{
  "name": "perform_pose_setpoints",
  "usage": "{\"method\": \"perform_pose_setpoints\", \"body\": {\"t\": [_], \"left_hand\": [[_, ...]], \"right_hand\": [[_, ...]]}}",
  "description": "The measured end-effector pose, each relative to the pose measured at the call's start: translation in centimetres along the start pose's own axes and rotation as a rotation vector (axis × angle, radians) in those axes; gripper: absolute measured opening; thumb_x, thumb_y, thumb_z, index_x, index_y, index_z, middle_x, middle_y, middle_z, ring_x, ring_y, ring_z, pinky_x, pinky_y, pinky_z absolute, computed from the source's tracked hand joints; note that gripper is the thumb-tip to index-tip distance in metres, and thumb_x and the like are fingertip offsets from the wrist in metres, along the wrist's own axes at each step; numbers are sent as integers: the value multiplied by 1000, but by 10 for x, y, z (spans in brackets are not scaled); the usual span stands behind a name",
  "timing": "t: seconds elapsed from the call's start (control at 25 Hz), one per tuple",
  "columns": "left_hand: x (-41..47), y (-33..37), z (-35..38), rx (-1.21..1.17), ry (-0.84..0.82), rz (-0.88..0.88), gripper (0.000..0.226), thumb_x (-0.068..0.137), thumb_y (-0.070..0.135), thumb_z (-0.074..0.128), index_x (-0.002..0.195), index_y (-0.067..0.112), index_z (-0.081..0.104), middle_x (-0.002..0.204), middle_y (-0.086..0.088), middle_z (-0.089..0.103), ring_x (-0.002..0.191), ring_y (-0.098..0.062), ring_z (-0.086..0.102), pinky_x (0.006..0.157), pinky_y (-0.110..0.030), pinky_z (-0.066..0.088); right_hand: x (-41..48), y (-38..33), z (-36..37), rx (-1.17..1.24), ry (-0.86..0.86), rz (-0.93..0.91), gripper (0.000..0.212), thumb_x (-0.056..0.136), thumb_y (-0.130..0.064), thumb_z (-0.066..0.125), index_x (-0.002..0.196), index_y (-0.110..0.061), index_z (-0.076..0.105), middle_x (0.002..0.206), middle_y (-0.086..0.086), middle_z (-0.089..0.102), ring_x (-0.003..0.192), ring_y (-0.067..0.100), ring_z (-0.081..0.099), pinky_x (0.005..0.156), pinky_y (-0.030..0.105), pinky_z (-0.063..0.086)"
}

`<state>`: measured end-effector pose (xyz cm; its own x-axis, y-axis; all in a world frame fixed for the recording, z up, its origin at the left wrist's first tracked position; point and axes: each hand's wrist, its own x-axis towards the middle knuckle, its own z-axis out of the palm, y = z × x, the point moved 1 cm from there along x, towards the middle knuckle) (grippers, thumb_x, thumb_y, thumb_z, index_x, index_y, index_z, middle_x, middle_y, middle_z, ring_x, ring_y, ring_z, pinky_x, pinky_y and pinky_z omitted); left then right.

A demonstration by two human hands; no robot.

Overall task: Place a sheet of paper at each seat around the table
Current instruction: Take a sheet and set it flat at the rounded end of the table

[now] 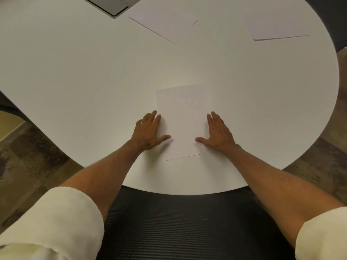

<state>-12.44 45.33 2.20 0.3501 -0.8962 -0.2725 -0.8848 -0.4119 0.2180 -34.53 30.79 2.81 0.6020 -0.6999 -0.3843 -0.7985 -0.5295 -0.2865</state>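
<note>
A white sheet of paper (183,121) lies flat on the white table (84,81), near its front edge. My left hand (148,132) rests flat at the sheet's left edge, fingers spread, thumb on the paper. My right hand (218,133) lies flat at its right edge, thumb on the paper. Neither hand grips anything. A second sheet (165,23) lies at the far middle. A third sheet (276,28) lies at the far right.
A black mesh chair (178,226) sits right below me at the table's front edge. A grey laptop (110,4) lies at the far edge. Another dark chair (332,17) shows at the far right. Patterned floor surrounds the table.
</note>
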Motion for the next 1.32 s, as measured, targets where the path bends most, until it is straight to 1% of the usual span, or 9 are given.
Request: {"method": "perform_pose_setpoints", "body": {"t": [0.08, 0.16, 0.36, 0.52, 0.6, 0.72, 0.84, 1.04, 1.32], "left_hand": [[-2, 6, 7, 68, -105, 65, 104, 79, 78, 36, 153, 12, 4, 162, -6, -3, 149, -26, 1, 119, -50, 10], [-2, 9, 13, 72, -187, 68, 108, 78, 80, 34, 153, 12, -4, 161, -5, -11, 149, -25, -6, 120, -51, 3], [0, -3, 9, 78, -248, 47, 115, 74, 82, 40, 152, 13, -10, 161, -4, -15, 149, -24, -11, 119, -53, 1], [4, -11, 9, 77, -284, 63, 123, 69, 83, 45, 151, 12, -13, 160, -5, -17, 149, -22, -12, 120, -52, 1], [6, -11, 9, 63, -285, 58, 124, 69, 81, 49, 151, 11, -13, 160, -6, -17, 149, -22, -12, 120, -51, 3], [6, -12, 9, 42, -276, 60, 124, 69, 79, 52, 151, 10, -11, 160, -6, -16, 149, -21, -11, 120, -50, 5], [4, -14, 8, 52, -262, 82, 123, 71, 78, 52, 151, 8, -10, 161, -6, -15, 149, -21, -11, 120, -49, 6], [4, -20, 8, 184, -247, 121, 124, 70, 84, 42, 151, 4, -8, 160, -8, -17, 149, -23, -12, 119, -53, 3], [8, -23, 13, 158, -263, 89, 128, 63, 90, 39, 150, 14, -17, 160, -4, -20, 148, -29, -13, 116, -60, 3]], "right_hand": [[3, 3, 0, -119, -58, -74, 108, 81, -63, 57, 153, -9, -3, 162, 7, -9, 150, 21, -6, 122, 40, 5], [4, 2, 3, -143, -102, -69, 108, 81, -65, 55, 152, -8, -5, 162, 7, -11, 150, 22, -7, 122, 42, 4], [2, -9, 15, -154, -91, -34, 102, 83, -65, 53, 152, -6, 6, 161, 13, 3, 148, 28, 7, 117, 44, 18], [6, -23, 19, -175, -29, -45, 98, 81, -66, 54, 148, -5, 18, 154, 15, 20, 139, 32, 23, 108, 46, 29], [8, -26, 21, -171, -4, -60, 96, 80, -65, 56, 147, -6, 22, 151, 15, 24, 136, 32, 26, 105, 45, 31], [12, -20, 20, -108, -26, -80, 103, 80, -64, 57, 152, -10, 8, 161, 12, 5, 147, 29, 8, 116, 45, 18], [17, -11, 17, -102, -91, -102, 115, 76, -70, 57, 153, -12, -6, 162, 8, -12, 149, 24, -9, 121, 44, 6], [20, -7, 22, -115, -174, -98, 122, 72, -76, 55, 152, -13, -12, 160, 6, -19, 149, 23, -14, 120, 47, 2], [22, -10, 24, -108, -200, -95, 122, 70, -77, 56, 151, -19, -14, 160, 4, -22, 148, 26, -18, 119, 51, 0]]}}
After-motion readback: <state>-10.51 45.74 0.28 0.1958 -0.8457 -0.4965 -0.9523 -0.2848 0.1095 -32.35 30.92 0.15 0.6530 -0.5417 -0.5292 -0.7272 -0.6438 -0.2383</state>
